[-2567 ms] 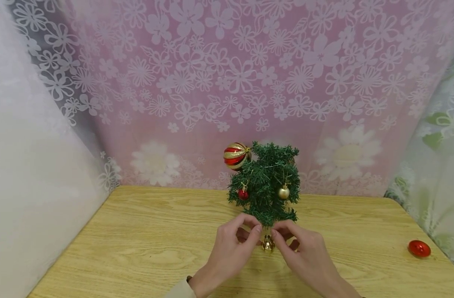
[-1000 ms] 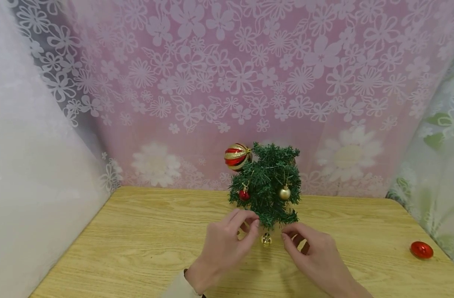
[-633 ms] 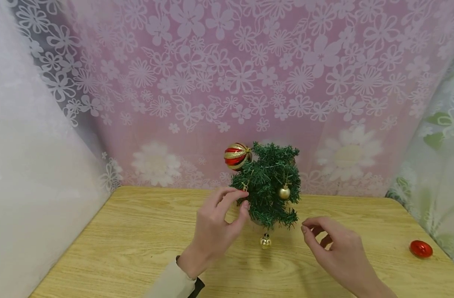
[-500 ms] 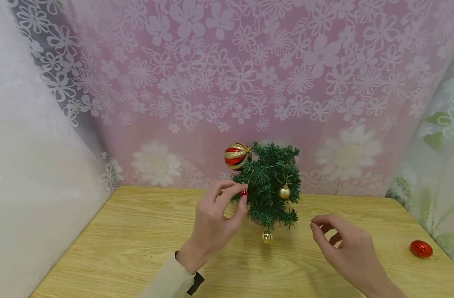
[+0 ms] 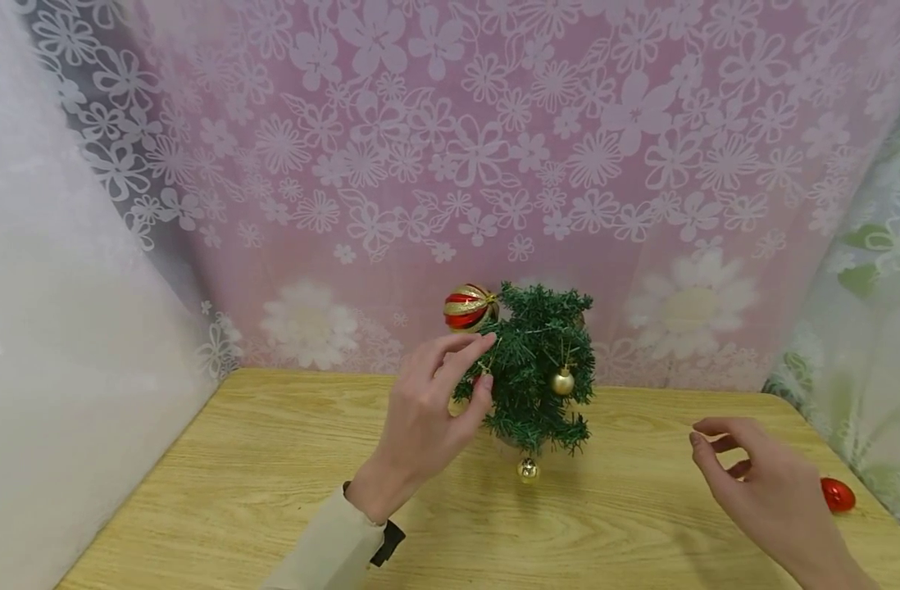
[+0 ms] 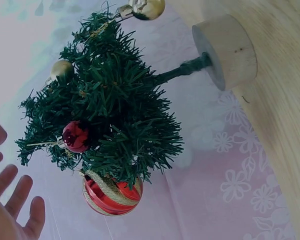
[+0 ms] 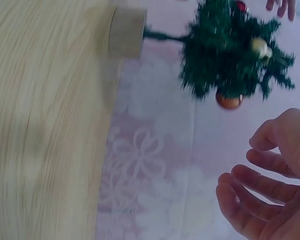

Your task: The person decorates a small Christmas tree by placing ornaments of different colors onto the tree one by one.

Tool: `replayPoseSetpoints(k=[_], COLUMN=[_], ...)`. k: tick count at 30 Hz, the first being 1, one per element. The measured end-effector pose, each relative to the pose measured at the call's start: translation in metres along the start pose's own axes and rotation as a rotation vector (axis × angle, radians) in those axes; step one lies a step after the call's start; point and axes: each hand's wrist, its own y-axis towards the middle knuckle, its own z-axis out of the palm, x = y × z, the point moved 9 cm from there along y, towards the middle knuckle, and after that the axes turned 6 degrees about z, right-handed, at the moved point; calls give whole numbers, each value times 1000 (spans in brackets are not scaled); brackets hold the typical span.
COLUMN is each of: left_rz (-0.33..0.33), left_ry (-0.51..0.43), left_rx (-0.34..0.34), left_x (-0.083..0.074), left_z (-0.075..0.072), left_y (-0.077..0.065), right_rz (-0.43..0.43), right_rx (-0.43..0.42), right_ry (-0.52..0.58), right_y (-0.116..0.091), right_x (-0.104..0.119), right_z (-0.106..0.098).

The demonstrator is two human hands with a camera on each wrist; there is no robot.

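Observation:
A small artificial Christmas tree (image 5: 531, 356) stands on a round wooden base (image 6: 230, 52). My left hand (image 5: 424, 414) is at its left side, thumb and fingers spread apart, near a small red bauble (image 6: 76, 136); the left wrist view shows a gap between them. A shiny gold bauble (image 5: 527, 469) hangs at the lower front branch, touched by neither hand. My right hand (image 5: 767, 483) is off to the right of the tree with loosely bent fingers and nothing in them. Just beyond it lies a shiny red ornament (image 5: 838, 495), partly covered by the hand.
A large red-and-gold striped bauble (image 5: 466, 308) hangs at the tree's upper left. A pale gold bauble (image 5: 563, 381) hangs at the right front, and a copper-coloured one (image 7: 229, 101) behind. Floral curtains (image 5: 450, 164) enclose the wooden table (image 5: 273, 467).
Both hands have left the shiny gold bauble's loop, and it now hangs from the branch. My left hand rose to the red bauble's level; my right hand moved right, towards the red ornament.

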Motion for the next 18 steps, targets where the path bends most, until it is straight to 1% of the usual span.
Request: replayPoseSetpoints(k=[4, 9, 13, 18], left_rz=[29, 39, 45, 54], left_ry=[-15, -28, -11, 9], left_rx=[61, 138, 166, 183], left_x=[-2, -2, -2, -2], left_z=[6, 14, 17, 19], left_y=[2, 1, 1, 0], right_rz=[52, 115, 169, 197], right_rx=[16, 56, 102, 140], right_ry=[-41, -137, -198, -256], right_y=[2, 1, 0, -2], right_x=[-24, -56, -84, -112], right_z=[-4, -4, -6, -8])
